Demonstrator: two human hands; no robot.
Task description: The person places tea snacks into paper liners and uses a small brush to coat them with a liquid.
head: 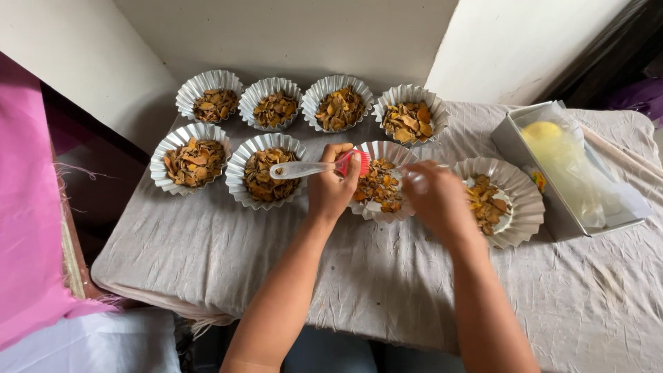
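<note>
The person's two bare forearms are reaching up from the near edge over a table draped in wrinkled grey cloth. The left hand is clenching around a brush, its red bristle end poking out by the fingers and its clear handle pointing left, over a tin of chips. The right hand is hovering just beside it, blurred, fingers bent down over the rim of the middle tin; I cannot tell whether it is gripping anything.

That fluted tin is sitting right between and under both hands, holding orange-brown chips. To its right another tin is lying with fewer chips and bare bottom showing. To the left two fuller tins are standing side by side.

Further right, a metal tray is holding a clear plastic bag with something yellow inside.

Along the far edge, four more filled tins are lining up against the white wall. Pink fabric is hanging at the left.
</note>
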